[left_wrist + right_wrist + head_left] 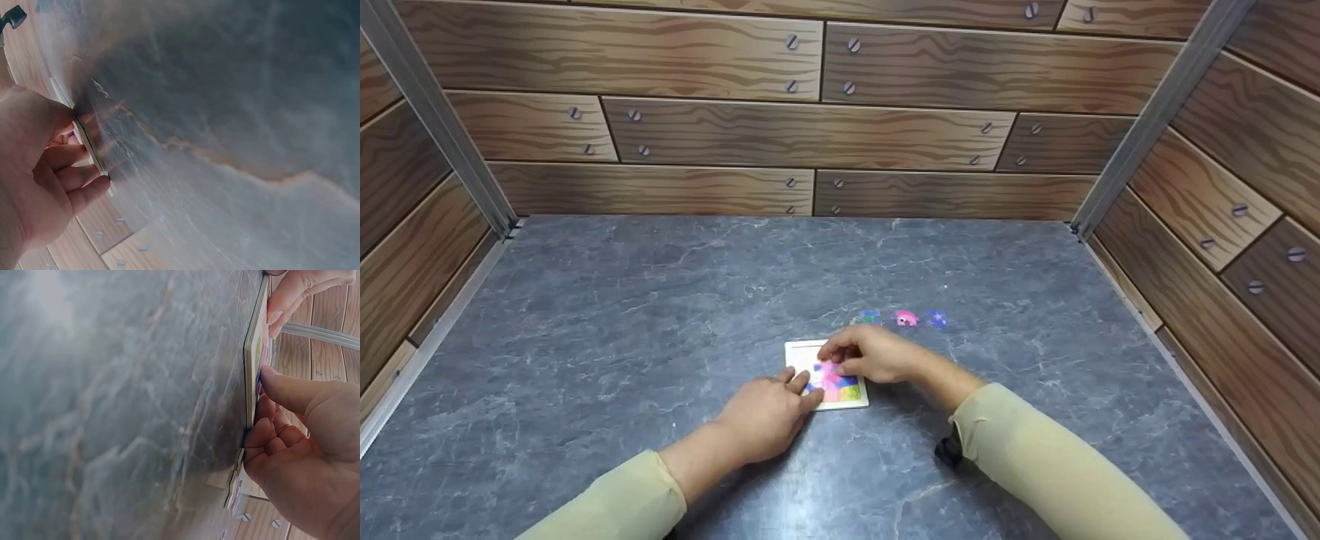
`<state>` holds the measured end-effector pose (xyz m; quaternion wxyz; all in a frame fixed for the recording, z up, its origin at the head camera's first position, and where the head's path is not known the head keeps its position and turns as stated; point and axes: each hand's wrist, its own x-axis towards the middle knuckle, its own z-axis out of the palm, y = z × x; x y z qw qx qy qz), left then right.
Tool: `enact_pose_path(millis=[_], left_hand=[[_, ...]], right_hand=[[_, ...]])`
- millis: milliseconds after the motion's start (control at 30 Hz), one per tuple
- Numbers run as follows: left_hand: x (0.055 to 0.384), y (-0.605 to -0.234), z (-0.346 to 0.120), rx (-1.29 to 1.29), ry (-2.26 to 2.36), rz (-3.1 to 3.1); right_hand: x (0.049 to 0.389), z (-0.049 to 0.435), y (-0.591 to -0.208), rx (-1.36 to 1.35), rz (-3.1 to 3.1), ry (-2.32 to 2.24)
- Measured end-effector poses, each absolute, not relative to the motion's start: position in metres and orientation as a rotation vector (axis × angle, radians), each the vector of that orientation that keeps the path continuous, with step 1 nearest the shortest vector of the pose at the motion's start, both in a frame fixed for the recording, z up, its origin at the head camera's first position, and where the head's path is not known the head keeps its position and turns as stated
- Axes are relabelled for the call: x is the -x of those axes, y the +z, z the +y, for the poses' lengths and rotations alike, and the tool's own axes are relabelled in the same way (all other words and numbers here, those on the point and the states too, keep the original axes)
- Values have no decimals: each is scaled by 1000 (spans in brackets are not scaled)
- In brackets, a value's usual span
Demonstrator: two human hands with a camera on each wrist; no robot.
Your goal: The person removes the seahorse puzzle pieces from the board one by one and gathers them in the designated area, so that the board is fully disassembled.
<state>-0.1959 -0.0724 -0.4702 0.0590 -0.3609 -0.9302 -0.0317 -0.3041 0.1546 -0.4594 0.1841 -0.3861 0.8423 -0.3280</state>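
A small square puzzle board (826, 406) with a pale rim lies on the table, partly filled with bright pink, blue and yellow pieces. My left hand (769, 414) holds the board at its near left corner, thumb and fingers spread along the rim. Over the board's right side, my right hand (885, 355) pinches a puzzle piece (829, 367) between thumb and bent fingers, low against the board. The fingers hide most of that piece. In the right wrist view the thumb (287, 389) touches the board's coloured face.
Beyond the board three loose pieces lie in a row: a blue-green one (871, 316), a pink one with an eye (906, 319) and a blue-purple one (937, 319). The grey marbled table (660, 300) is bounded by wood-patterned walls (735, 135) at the back and sides.
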Motion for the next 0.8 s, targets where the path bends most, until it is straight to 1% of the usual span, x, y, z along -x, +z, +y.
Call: enact_pose_path(millis=[800], left_hand=[[196,-473,-69,1057,-67,-2812]], right_hand=[[304,151,-461,1015,2343,-989]])
